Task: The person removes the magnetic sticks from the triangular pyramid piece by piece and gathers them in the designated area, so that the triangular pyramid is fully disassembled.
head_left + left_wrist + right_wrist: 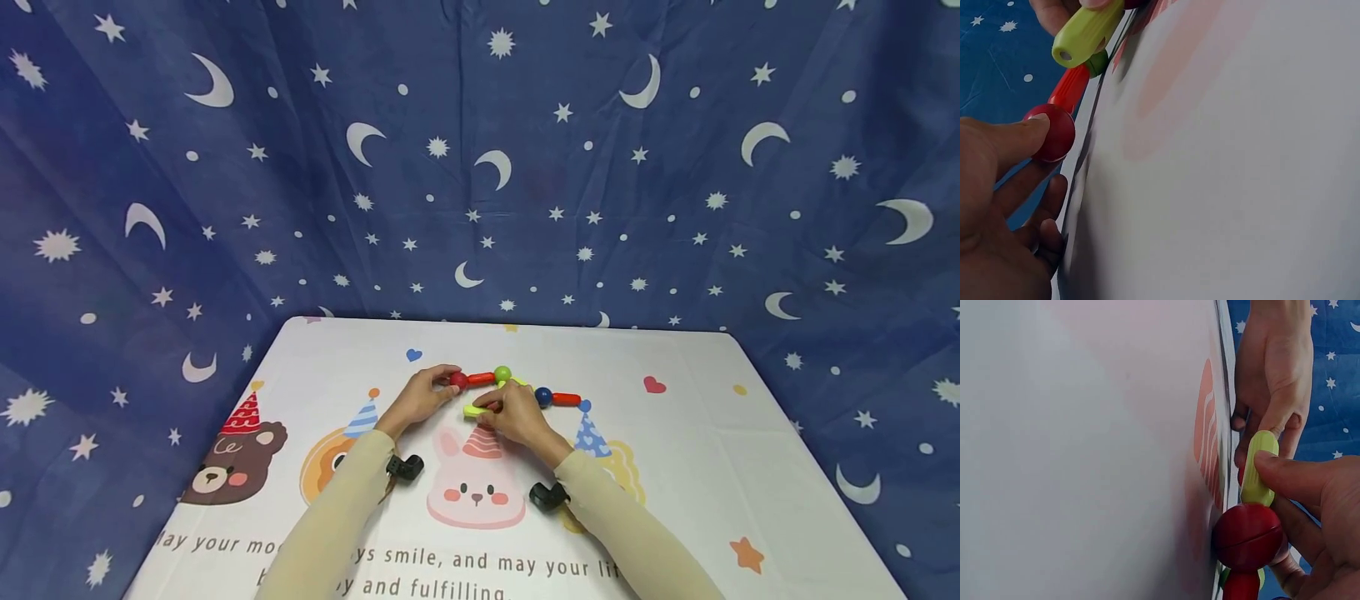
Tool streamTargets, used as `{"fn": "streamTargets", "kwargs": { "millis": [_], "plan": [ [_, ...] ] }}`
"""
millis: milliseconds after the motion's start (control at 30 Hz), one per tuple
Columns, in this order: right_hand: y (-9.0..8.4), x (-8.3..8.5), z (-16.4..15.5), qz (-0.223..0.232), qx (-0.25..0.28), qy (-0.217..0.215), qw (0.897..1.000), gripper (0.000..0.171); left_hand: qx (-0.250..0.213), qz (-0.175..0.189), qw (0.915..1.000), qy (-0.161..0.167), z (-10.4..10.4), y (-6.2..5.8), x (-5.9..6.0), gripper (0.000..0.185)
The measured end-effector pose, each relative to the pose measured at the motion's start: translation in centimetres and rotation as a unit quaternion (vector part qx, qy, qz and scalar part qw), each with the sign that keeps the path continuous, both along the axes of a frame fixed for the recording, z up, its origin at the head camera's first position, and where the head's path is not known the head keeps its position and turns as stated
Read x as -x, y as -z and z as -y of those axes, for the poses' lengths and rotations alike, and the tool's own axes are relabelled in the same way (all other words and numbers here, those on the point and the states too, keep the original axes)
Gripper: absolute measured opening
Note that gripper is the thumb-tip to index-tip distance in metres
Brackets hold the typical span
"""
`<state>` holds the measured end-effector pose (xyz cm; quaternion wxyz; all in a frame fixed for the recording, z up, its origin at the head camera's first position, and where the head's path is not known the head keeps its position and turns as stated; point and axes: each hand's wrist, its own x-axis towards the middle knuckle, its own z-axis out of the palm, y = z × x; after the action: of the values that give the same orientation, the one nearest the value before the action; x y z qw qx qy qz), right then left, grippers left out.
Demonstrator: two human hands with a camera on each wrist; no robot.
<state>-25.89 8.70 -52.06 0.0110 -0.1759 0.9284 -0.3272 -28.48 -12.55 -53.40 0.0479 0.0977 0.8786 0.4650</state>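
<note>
My left hand (422,400) pinches a red ball (1060,139) between thumb and fingers. From that ball a red rod (482,378) leads to a green ball (502,374). My right hand (519,415) pinches a yellow-green rod (1259,472) in front of this chain, its free end pointing left. A dark red ball (1247,536) is joined to the held rod, with another red rod (1241,589) beyond it. Past the right fingers, a blue ball (543,397) with a red rod (566,399) shows on the table; my right hand partly hides the pieces between.
The white tablecloth (697,450) carries printed animals, hearts and lettering. A blue curtain (480,192) with moons and stars hangs behind the table's back edge. Black wrist cameras sit on both sleeves (341,508).
</note>
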Motion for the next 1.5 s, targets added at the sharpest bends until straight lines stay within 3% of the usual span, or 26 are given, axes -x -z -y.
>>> {"fn": "streamTargets", "kwargs": {
  "millis": [567, 1033, 1233, 1500],
  "plan": [
    [-0.3, -0.6, 0.0, -0.025, -0.02, -0.015, 0.999, 0.02, -0.045, 0.025, 0.9987, 0.003, -0.1, -0.5, 1.8, 0.043],
    [-0.2, -0.4, -0.1, -0.04, -0.021, -0.019, 0.999, 0.022, -0.054, 0.021, 0.9983, -0.002, -0.2, -0.3, 2.0, 0.044],
    [-1.0, 0.5, -0.4, -0.048, 0.003, -0.009, 0.999, 0.024, -0.047, 0.009, 0.9989, -0.003, -0.3, -0.2, 2.1, 0.043],
    [-1.4, 3.3, -0.9, -0.039, 0.022, 0.028, 0.999, 0.028, -0.051, 0.005, 0.9987, -0.006, -0.4, -0.2, 1.9, 0.043]
  ]
}}
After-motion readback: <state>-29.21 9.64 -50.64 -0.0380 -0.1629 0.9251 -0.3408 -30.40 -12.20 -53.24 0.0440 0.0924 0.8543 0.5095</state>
